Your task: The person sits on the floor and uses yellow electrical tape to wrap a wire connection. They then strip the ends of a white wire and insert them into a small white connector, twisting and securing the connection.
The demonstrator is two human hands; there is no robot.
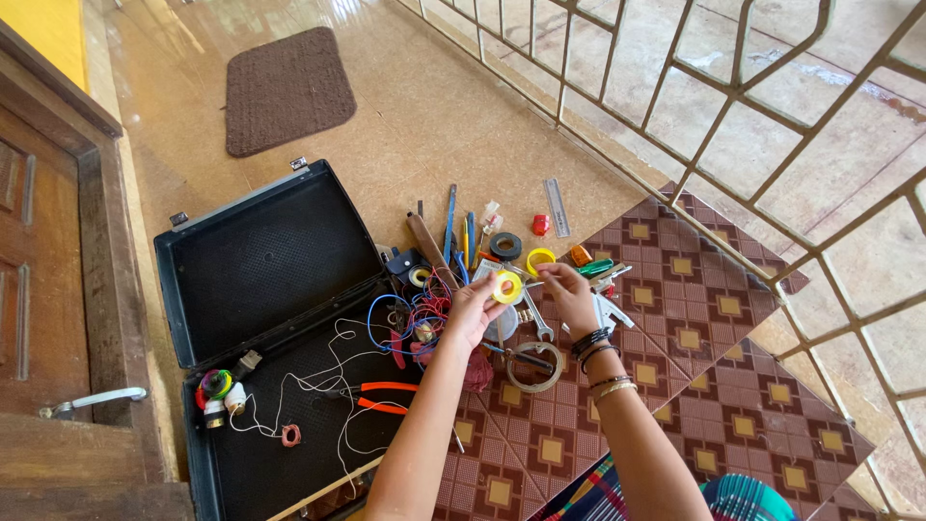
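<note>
My left hand (473,311) holds a small yellow roll of tape (506,287) between its fingertips, above a pile of tools. My right hand (569,294) pinches at the right side of that roll, its fingers closed on the tape's edge. Dark bangles circle my right wrist. Just beyond my hands a second yellow tape roll (539,259) and a black tape roll (505,245) lie on the floor. Under my wrists lies a large tan tape ring (535,368).
An open black tool case (270,260) lies at the left with orange-handled pliers (381,396), white cord and small coloured rolls. Tangled red and blue wires (420,318), wrenches, screwdrivers and a ruler (556,206) lie around. A patterned mat (694,386), metal railing and brown doormat (286,89) surround.
</note>
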